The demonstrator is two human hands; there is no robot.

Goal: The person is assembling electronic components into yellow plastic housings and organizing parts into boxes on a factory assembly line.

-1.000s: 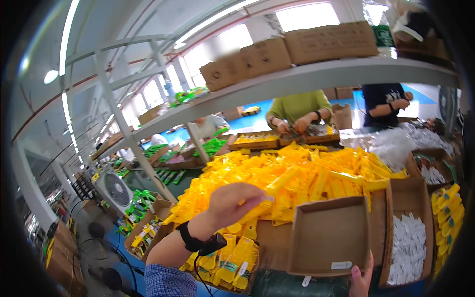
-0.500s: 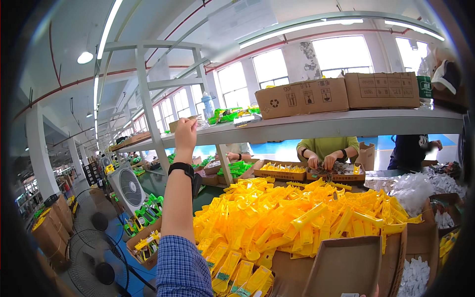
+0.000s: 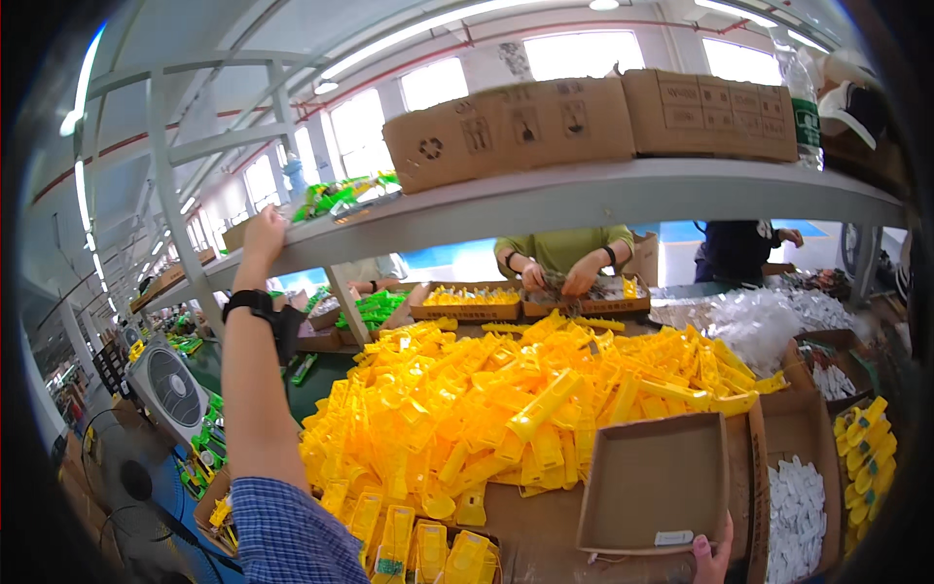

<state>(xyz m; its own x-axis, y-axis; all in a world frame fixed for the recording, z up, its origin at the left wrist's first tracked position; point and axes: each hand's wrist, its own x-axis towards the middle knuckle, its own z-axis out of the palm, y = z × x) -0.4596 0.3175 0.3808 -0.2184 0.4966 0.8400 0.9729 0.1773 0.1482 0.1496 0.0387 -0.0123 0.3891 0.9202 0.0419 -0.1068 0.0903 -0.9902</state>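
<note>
My left hand [image 3: 263, 237] is raised at arm's length beside the grey overhead shelf [image 3: 545, 206], its fingers closed. What they hold, if anything, is too small to make out. At the lower right, my right hand [image 3: 715, 557] grips the corner of a shallow brown cardboard tray [image 3: 657, 467], with thumb and a finger showing at its edge. A small white piece [image 3: 673, 537] lies near the tray's front edge. Left of the tray spreads a large heap of yellow plastic parts [image 3: 467, 409]. Nearest me, several yellow housings with green boards [image 3: 394, 540] stand in a row.
On the shelf are green parts [image 3: 336, 198], two cardboard cartons [image 3: 511, 131] and a plastic bottle [image 3: 806, 112]. A box of white parts [image 3: 796, 521] is at right, beside stacked yellow parts [image 3: 864, 457]. Across the bench, a person in green [image 3: 564, 255] handles parts over a box.
The view has swung right and closer to the shelf. My left hand now sits lower, against the shelf edge. My right hand and the white piece in the tray have come into sight.
</note>
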